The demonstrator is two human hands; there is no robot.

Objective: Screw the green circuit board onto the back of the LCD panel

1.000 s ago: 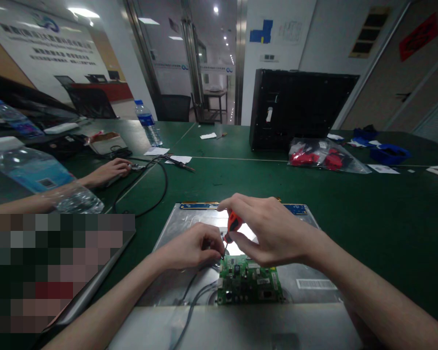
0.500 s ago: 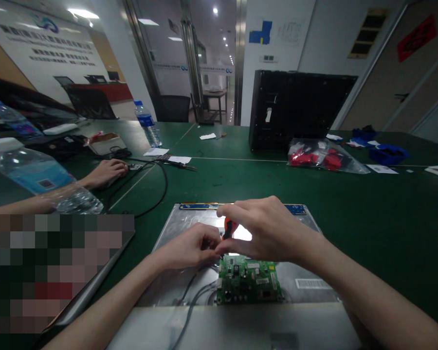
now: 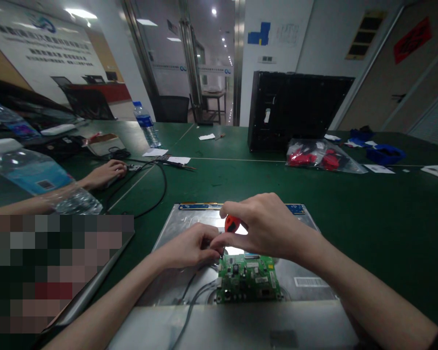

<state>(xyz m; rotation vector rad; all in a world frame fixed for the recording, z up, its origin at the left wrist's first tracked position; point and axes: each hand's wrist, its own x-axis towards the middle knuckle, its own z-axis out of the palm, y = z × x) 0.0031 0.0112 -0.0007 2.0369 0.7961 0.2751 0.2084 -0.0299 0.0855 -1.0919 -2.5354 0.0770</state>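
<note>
A silver metal panel [image 3: 306, 291] lies flat on the green table, with a green circuit board [image 3: 248, 278] mounted on it. My right hand [image 3: 268, 228] is closed round a small screwdriver with an orange handle [image 3: 232, 224], its tip pointing down at the board's upper left corner. My left hand [image 3: 190, 248] is pinched shut right beside the tip, touching the panel there; what its fingers hold is hidden. Grey cables [image 3: 193, 296] run from the board toward me.
A co-worker's hand [image 3: 104, 174] rests at the left near black cables [image 3: 156, 187]. A water bottle [image 3: 40, 177] lies at the left, another [image 3: 145, 123] stands further back. A black monitor shell [image 3: 295, 109] and a bag of red parts [image 3: 321, 158] sit behind.
My right hand has turned slightly on the screwdriver and dropped a little. The left hand stays pinched at the same spot.
</note>
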